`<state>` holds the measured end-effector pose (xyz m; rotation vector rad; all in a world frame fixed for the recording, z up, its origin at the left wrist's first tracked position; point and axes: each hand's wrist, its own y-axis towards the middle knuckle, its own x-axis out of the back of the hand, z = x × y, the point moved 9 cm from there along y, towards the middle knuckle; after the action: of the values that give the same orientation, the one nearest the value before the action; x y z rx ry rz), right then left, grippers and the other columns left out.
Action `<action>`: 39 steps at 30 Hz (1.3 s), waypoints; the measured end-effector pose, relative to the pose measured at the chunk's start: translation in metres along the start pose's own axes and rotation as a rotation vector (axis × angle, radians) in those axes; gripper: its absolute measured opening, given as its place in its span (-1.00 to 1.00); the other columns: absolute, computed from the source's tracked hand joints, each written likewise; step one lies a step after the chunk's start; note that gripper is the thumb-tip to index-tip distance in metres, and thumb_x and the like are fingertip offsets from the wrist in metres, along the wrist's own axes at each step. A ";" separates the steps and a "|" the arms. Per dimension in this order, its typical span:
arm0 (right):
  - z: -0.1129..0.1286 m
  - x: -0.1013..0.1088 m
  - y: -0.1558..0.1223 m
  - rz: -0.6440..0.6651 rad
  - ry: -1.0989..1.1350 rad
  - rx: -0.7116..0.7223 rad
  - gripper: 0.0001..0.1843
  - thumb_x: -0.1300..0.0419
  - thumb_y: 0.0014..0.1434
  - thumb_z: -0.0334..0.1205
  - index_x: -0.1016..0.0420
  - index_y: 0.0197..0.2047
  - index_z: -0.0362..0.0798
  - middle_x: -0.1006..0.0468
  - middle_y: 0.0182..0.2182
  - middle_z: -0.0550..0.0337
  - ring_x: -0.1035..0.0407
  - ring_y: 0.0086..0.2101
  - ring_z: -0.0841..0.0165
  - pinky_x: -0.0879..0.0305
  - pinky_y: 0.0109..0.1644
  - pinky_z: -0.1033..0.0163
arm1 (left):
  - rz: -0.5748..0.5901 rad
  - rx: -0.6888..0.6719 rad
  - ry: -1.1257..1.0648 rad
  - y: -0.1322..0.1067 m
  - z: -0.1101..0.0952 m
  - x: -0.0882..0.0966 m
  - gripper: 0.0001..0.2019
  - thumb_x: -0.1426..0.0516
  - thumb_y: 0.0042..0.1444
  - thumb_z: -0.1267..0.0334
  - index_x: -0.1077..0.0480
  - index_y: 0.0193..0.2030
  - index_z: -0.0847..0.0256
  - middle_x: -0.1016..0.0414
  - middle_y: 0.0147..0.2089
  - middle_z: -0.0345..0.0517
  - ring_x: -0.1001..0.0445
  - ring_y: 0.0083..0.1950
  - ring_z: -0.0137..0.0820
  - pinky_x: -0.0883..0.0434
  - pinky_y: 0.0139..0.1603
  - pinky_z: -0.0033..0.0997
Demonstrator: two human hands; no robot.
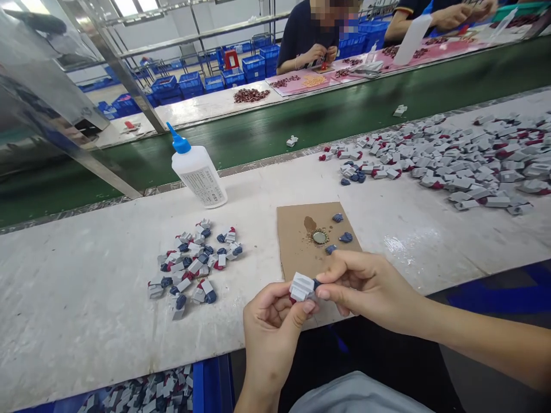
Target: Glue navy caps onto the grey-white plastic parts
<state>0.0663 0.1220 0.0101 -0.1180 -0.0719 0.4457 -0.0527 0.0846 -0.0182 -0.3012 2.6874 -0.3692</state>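
Between the thumb and fingers of my left hand (275,327) is a small light-grey plastic part (302,286) with a dark red piece on its underside. My right hand (365,287) pinches a small dark-blue plastic piece (317,283) against the grey part's right side; fingertips cover most of it. Both hands are over the near edge of a brown cardboard sheet (295,241). On that sheet lie a bottle cap (319,236) with liquid in or around it, a wet stain, and several dark-blue pieces (345,237).
A white bottle with a blue nozzle (200,175) stands behind a pile of grey, red and blue parts (198,261). A large heap of grey-and-red parts (473,155) covers the right. Beyond runs a green conveyor belt (253,137); co-workers (307,40) sit across it. A blue bin (198,384) is below left.
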 end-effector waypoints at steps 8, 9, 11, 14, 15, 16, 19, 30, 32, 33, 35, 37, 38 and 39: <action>0.006 0.014 0.021 -0.048 -0.423 0.251 -0.74 -0.15 0.12 -0.04 -0.49 -0.21 0.00 -0.51 -0.43 0.17 -0.37 -0.46 0.40 -0.31 -0.44 0.31 | -0.139 -0.306 1.229 0.019 -0.032 0.069 -0.49 -0.09 0.08 0.13 -0.25 0.18 0.22 -0.47 -0.23 0.06 -0.43 -0.24 -0.19 -0.39 -0.29 -0.23; 0.009 0.037 0.022 -0.161 -0.466 0.262 -0.72 -0.11 0.15 -0.03 -0.48 -0.16 0.02 -0.52 -0.38 0.16 -0.38 -0.44 0.38 -0.31 -0.43 0.29 | -0.222 -0.421 1.434 0.019 -0.044 0.075 -0.48 -0.05 0.11 0.14 -0.20 0.22 0.25 -0.44 -0.15 0.13 -0.40 -0.14 -0.11 -0.37 -0.24 -0.16; 0.013 0.093 0.019 -0.415 -0.569 0.259 -0.70 -0.05 0.18 -0.02 -0.46 -0.13 0.05 -0.53 -0.34 0.14 -0.39 -0.41 0.34 -0.31 -0.41 0.26 | -0.333 -0.608 1.733 0.017 -0.060 0.078 -0.49 -0.02 0.12 0.17 -0.20 0.21 0.28 -0.33 0.03 0.25 -0.34 -0.03 -0.03 -0.35 -0.18 -0.10; 0.012 0.171 0.016 -0.710 -0.844 0.203 -0.69 -0.01 0.19 0.00 -0.44 -0.14 0.03 -0.50 -0.33 0.08 -0.36 -0.39 0.27 -0.24 -0.44 0.22 | -0.337 -0.865 1.891 0.018 -0.074 0.055 -0.50 -0.06 0.08 0.24 -0.24 0.20 0.23 -0.24 0.12 0.26 -0.37 -0.12 -0.09 -0.34 -0.18 -0.15; 0.009 0.192 0.020 -0.764 -0.941 0.174 -0.67 0.00 0.19 0.01 -0.43 -0.13 0.02 -0.49 -0.30 0.05 -0.36 -0.37 0.24 -0.22 -0.44 0.21 | -0.286 -0.945 1.891 0.024 -0.079 0.039 -0.51 -0.07 0.07 0.25 -0.24 0.19 0.20 -0.29 0.08 0.22 -0.38 -0.15 -0.11 -0.34 -0.18 -0.17; 0.005 0.208 0.027 -0.794 -1.024 0.148 -0.65 0.01 0.19 0.02 -0.43 -0.11 0.01 -0.48 -0.25 0.02 -0.35 -0.34 0.22 -0.20 -0.43 0.20 | -0.225 -1.012 1.872 0.034 -0.084 0.019 -0.52 -0.07 0.07 0.26 -0.26 0.18 0.17 -0.34 0.03 0.17 -0.38 -0.15 -0.11 -0.33 -0.17 -0.19; -0.010 0.236 0.056 -0.836 -1.134 0.111 -0.59 0.01 0.19 0.05 -0.42 -0.07 -0.03 -0.45 -0.16 -0.03 -0.35 -0.27 0.17 -0.21 -0.37 0.19 | 0.001 -1.019 1.734 0.104 -0.097 -0.052 -0.57 0.02 0.14 0.23 -0.26 0.17 0.19 -0.40 0.01 0.10 -0.31 0.03 -0.09 -0.30 -0.06 -0.21; -0.028 0.221 0.097 -0.696 -1.375 0.242 -0.68 0.00 0.22 -0.07 -0.43 -0.08 -0.04 -0.43 -0.23 0.05 -0.36 -0.26 0.27 -0.28 -0.36 0.25 | 0.091 -0.582 1.503 0.387 -0.074 -0.152 -0.65 -0.06 0.15 0.19 -0.28 0.06 0.22 -0.29 0.14 0.03 -0.28 0.12 -0.19 -0.23 0.10 0.05; -0.027 0.223 0.096 -0.707 -1.386 0.246 -0.69 0.01 0.23 -0.08 -0.43 -0.10 -0.04 -0.42 -0.22 0.04 -0.35 -0.25 0.27 -0.28 -0.37 0.25 | 0.086 -0.580 1.440 0.384 -0.081 -0.148 -0.69 -0.07 0.15 0.18 -0.31 0.02 0.23 -0.31 0.09 0.02 -0.32 0.06 -0.22 -0.28 0.05 0.00; -0.026 0.223 0.095 -0.715 -1.393 0.252 -0.68 0.00 0.22 -0.06 -0.43 -0.12 -0.05 -0.42 -0.21 0.03 -0.35 -0.23 0.25 -0.29 -0.36 0.24 | 0.071 -0.575 1.400 0.378 -0.086 -0.145 -0.68 -0.07 0.15 0.18 -0.30 0.02 0.24 -0.31 0.08 0.02 -0.33 0.04 -0.22 -0.29 0.03 -0.02; -0.025 0.220 0.094 -0.712 -1.416 0.248 -0.65 0.01 0.22 -0.03 -0.43 -0.12 -0.06 -0.42 -0.17 -0.01 -0.32 -0.17 0.21 -0.29 -0.31 0.21 | 0.026 -0.547 1.304 0.358 -0.095 -0.135 -0.67 -0.06 0.15 0.17 -0.27 0.03 0.25 -0.31 0.05 0.01 -0.35 0.00 -0.24 -0.32 -0.02 -0.06; -0.026 0.215 0.096 -0.662 -1.442 0.231 -0.63 0.06 0.24 -0.03 -0.42 -0.10 -0.07 -0.42 -0.15 -0.03 -0.30 -0.13 0.20 -0.28 -0.24 0.20 | -0.006 -0.476 1.197 0.331 -0.097 -0.120 -0.69 -0.05 0.15 0.17 -0.27 0.00 0.26 -0.34 -0.03 -0.01 -0.37 -0.09 -0.30 -0.35 -0.11 -0.14; -0.027 0.211 0.098 -0.615 -1.454 0.220 -0.62 0.09 0.26 -0.04 -0.42 -0.08 -0.07 -0.43 -0.15 -0.03 -0.29 -0.12 0.20 -0.27 -0.21 0.19 | -0.003 -0.421 1.142 0.314 -0.094 -0.110 -0.71 -0.05 0.15 0.17 -0.28 -0.03 0.26 -0.35 -0.10 -0.04 -0.38 -0.16 -0.34 -0.37 -0.18 -0.21; -0.029 0.207 0.100 -0.557 -1.463 0.211 -0.61 0.12 0.27 -0.07 -0.41 -0.07 -0.08 -0.44 -0.16 -0.02 -0.29 -0.12 0.20 -0.25 -0.19 0.19 | 0.015 -0.353 1.086 0.296 -0.088 -0.101 -0.74 -0.06 0.14 0.18 -0.29 -0.08 0.27 -0.36 -0.17 -0.08 -0.37 -0.24 -0.39 -0.37 -0.26 -0.29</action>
<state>0.2127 0.2990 -0.0224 0.4537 -1.4550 -0.1025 -0.0457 0.4084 0.0075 -0.2042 3.8301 -0.0172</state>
